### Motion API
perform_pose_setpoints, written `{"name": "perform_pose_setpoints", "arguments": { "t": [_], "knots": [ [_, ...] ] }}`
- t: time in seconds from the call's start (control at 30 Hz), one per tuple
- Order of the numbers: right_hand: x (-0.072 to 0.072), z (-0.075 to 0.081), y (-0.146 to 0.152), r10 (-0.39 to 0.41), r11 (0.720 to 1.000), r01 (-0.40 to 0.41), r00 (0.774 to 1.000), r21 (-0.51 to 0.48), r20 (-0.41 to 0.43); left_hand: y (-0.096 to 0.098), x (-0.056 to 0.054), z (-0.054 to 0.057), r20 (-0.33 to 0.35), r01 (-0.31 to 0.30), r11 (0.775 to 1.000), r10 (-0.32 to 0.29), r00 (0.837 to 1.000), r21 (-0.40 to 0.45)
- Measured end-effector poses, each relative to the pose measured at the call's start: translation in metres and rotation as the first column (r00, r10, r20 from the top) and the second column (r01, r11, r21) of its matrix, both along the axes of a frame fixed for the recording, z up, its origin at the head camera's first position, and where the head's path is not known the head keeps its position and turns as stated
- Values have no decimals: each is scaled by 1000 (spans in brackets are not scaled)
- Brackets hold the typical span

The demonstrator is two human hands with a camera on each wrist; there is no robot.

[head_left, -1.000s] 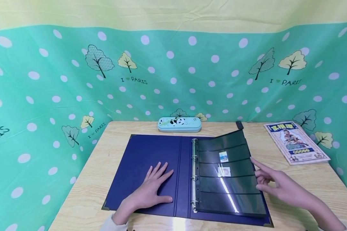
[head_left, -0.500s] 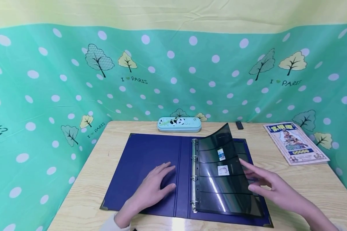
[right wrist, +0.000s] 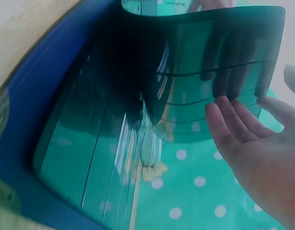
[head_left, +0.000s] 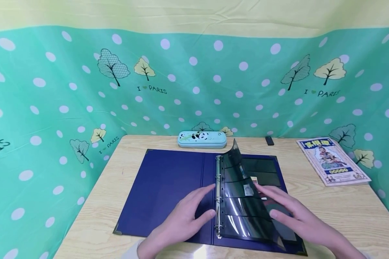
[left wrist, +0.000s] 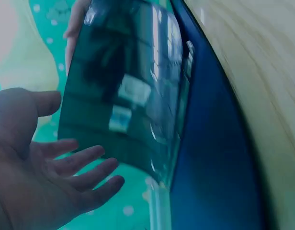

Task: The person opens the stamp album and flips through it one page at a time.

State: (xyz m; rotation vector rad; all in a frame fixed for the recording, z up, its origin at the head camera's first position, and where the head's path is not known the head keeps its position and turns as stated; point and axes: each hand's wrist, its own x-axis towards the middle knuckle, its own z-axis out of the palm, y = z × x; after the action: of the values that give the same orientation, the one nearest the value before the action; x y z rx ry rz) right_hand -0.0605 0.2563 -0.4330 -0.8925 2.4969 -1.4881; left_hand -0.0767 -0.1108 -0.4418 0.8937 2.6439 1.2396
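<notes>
A dark blue ring binder (head_left: 168, 172) lies spread on the table. From its metal rings (head_left: 218, 208) a black pocket page (head_left: 238, 208) rises, bowed toward the left. My right hand (head_left: 293, 214) has its fingers extended behind the page, fingertips touching it, the thumb apart. In the left wrist view, two stamps, one pale (left wrist: 134, 90) and one blue (left wrist: 120, 118), show in the page's pockets. My left hand (head_left: 186, 217) hovers over the left cover near the rings, fingers spread and holding nothing. Under the raised page, another black page (head_left: 263, 165) shows a small reddish stamp (head_left: 254, 180).
A light blue pencil case (head_left: 202, 140) with pandas stands at the table's back edge. A small black object (head_left: 269, 140) lies to its right. At the far right is an illustrated booklet (head_left: 333, 162). A green dotted cloth (head_left: 181, 90) hangs behind and beside the table.
My right hand has lifted the page's free edge and swung it leftward, uncovering the page beneath. My left hand has come up from the left cover and moved right toward the rings.
</notes>
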Motion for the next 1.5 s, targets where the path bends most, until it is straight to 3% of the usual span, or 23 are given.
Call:
{"name": "perform_pose_setpoints", "arguments": {
  "t": [0.13, 0.23, 0.33, 0.5, 0.73, 0.93, 1.03, 1.17, 1.33, 1.5],
  "knots": [
    [-1, 0, -7, 98, 991, -93, 994, -98, 44, 16, 6, 7, 53, 45, 995, -50, 997, 92],
    [-2, 0, -14, 187, 965, -163, 976, -204, 107, 26, 10, 11, 104, 53, 984, -72, 992, 170],
    [-1, 1, -19, 242, 944, -188, 953, -270, 181, 35, 13, 14, 160, 31, 966, -75, 984, 258],
    [0, 1, -27, 283, 933, -212, 931, -291, 231, 46, 14, 21, 293, -42, 930, -72, 953, 366],
    [2, 0, -44, 291, 940, -237, 934, -247, 208, 53, 15, 27, 388, -86, 928, -65, 919, 361],
    [1, -4, -49, 382, 903, -308, 895, -299, 231, 55, 13, 30, 443, -119, 936, -43, 895, 332],
    [0, -7, -48, 393, 895, -308, 886, -322, 244, 51, 13, 31, 431, -114, 935, -45, 901, 335],
    [-1, -8, -43, 388, 888, -298, 894, -351, 224, 44, 11, 31, 357, -108, 937, -20, 934, 333],
    [-4, -10, -29, 327, 908, -258, 928, -330, 176, 33, 9, 32, 318, -121, 941, 15, 948, 316],
    [-7, -17, -14, 200, 954, -165, 972, -250, 120, 21, 7, 33, 284, -140, 945, 52, 957, 297]
  ]
}}
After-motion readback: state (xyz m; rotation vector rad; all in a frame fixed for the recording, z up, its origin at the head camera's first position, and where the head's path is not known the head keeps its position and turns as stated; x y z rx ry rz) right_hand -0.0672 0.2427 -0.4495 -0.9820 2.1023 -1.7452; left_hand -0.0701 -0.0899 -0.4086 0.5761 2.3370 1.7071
